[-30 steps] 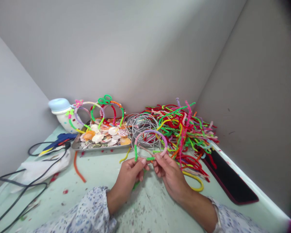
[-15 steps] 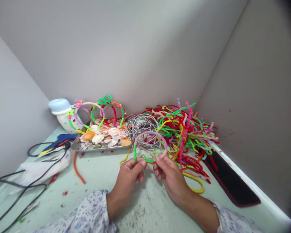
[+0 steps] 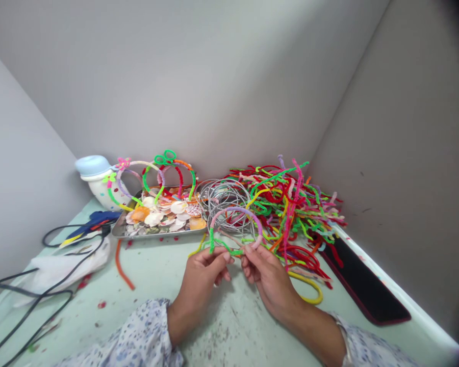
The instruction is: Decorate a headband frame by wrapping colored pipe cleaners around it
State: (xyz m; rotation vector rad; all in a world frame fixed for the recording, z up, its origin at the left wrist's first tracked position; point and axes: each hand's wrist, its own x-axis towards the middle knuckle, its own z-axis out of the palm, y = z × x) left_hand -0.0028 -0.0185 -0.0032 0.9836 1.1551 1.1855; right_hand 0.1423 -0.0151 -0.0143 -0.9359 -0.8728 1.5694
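Note:
A headband-like hoop (image 3: 235, 209) wrapped in pink, lilac and green pipe cleaner arches up in front of me. My left hand (image 3: 201, 275) is closed in a pinch at its green end, thumb against the fingers. My right hand (image 3: 268, 278) pinches the pink end between thumb and forefinger. A green pipe cleaner (image 3: 235, 252) stretches between both hands, with a small loop of it beside the left thumb. The fingers partly hide both ends of the hoop.
Behind are a metal tray (image 3: 164, 236) of seashells (image 3: 153, 219) with several decorated hoops, and coiled wire (image 3: 222, 196). A pile of pipe cleaners (image 3: 290, 204) lies right, near a black mat (image 3: 367, 285). Left are a white bottle (image 3: 105, 188) and a black cable (image 3: 57, 278).
The green pipe cleaner's loop near my left hand has spread further left toward the hoop's green end. My left hand has shifted slightly left; my right hand stays almost still.

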